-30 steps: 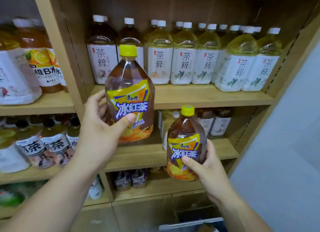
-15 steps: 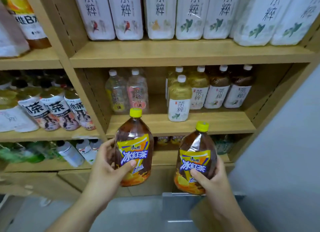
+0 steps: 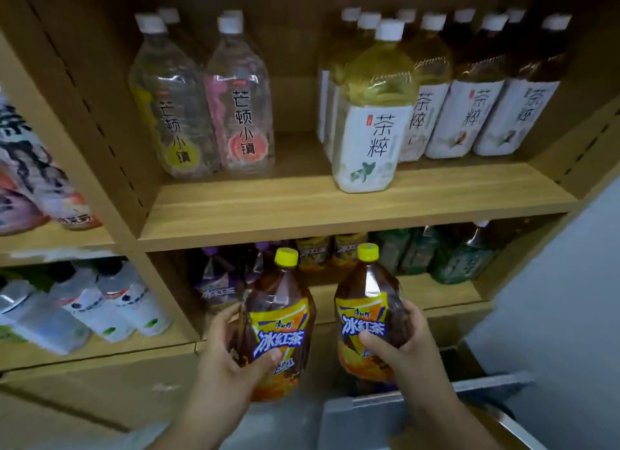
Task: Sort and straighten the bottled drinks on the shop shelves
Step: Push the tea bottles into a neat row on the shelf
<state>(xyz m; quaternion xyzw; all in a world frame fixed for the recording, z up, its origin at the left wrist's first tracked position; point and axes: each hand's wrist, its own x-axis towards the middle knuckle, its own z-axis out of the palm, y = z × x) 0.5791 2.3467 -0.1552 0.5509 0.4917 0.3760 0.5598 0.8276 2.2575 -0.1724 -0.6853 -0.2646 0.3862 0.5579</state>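
Observation:
I hold two big iced-tea bottles with yellow caps and yellow-orange labels, both upright in front of the lowest shelf bay. My left hand (image 3: 228,359) grips the left iced-tea bottle (image 3: 280,318) around its label. The right iced-tea bottle (image 3: 365,302) is in my right hand (image 3: 406,349). Behind them, on the bottom shelf (image 3: 436,298), stand more iced-tea bottles (image 3: 330,251), purple-labelled bottles (image 3: 218,281) and green-labelled bottles (image 3: 449,255), all blurred.
The shelf above (image 3: 302,208) carries two clear bottles (image 3: 208,107) at the left and several white-labelled tea bottles (image 3: 372,124) at the right, with a gap between. The left bay holds white bottles (image 3: 100,308). A grey bin edge (image 3: 402,402) sits below my right wrist; a grey wall (image 3: 563,298) closes the right.
My view has dropped from the upper shelves to the lower ones. Both hands have carried their bottles down to the bottom shelf opening and brought them closer together.

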